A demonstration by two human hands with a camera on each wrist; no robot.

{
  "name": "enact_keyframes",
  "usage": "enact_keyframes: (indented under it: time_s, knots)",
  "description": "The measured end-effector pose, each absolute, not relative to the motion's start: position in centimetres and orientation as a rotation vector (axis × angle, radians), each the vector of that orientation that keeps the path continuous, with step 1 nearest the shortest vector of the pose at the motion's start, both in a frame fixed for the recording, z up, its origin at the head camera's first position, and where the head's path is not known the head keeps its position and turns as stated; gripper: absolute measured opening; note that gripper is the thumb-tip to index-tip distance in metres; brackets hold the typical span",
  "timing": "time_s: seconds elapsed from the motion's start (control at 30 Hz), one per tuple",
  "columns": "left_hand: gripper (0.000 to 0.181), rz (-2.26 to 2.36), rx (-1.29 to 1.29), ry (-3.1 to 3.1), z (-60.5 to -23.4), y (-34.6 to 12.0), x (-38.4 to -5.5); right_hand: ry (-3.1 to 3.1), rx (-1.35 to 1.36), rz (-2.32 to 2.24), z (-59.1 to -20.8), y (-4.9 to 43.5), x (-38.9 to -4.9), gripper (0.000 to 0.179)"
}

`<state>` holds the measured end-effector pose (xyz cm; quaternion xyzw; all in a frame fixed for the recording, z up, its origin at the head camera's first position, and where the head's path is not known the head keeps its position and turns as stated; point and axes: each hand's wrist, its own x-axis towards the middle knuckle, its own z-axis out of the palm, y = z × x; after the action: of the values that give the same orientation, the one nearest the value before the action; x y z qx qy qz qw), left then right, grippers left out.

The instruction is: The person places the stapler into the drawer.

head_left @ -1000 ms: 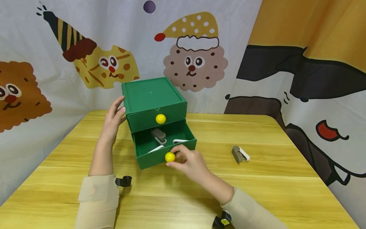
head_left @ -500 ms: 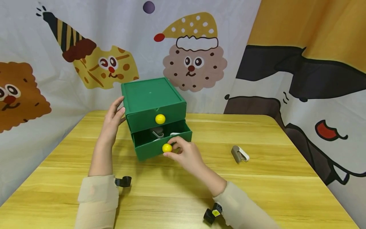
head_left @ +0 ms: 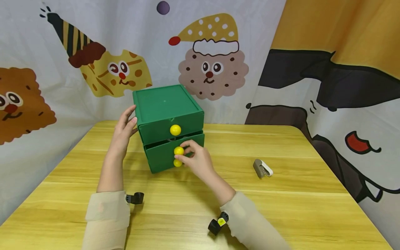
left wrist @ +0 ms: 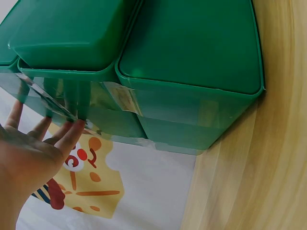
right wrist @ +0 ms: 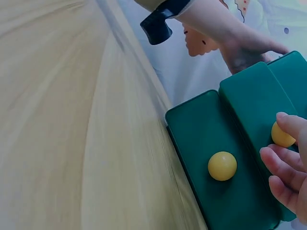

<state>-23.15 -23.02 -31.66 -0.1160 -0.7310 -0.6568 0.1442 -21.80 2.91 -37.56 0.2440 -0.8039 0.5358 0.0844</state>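
Observation:
A green drawer unit (head_left: 167,102) with yellow ball knobs stands on the table. Its middle drawer (head_left: 159,154) juts out slightly, leaving a narrow dark gap above its front. Between thumb and fingers, my right hand (head_left: 197,158) pinches that drawer's yellow knob (head_left: 178,150). Just below is the bottom drawer's knob (right wrist: 222,166), apart from the fingers. My left hand (head_left: 122,133) touches the unit's left side with loosely extended fingers; in the left wrist view, its fingertips (left wrist: 76,125) lie against the taped side. The drawer's contents are almost wholly hidden.
A grey and white stapler (head_left: 262,168) lies on the wooden table (head_left: 300,208), right of the unit. Behind the table hangs a curtain (head_left: 265,21) with cartoon prints. Black wrist cameras stick out by both sleeves.
My right hand has pushed the middle drawer inward by its knob, so the staplers inside have gone from sight and the bottom knob shows. My left hand stays in place.

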Motion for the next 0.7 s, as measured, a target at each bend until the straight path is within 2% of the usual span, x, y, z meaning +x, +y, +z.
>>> enact_keyframes:
  time_s: [0.43, 0.7]
  knots:
    - [0.058, -1.899, -0.336, -2.112, -31.6, -23.1, -23.1, -2.348, 0.642, 1.749, -37.8, 1.7, -22.9, 0.029]
    - [0.058, -1.900, -0.332, -2.116, -31.6, -23.1, -23.2, -2.406, 0.634, 1.510, -38.0, 1.8, -22.7, 0.036]
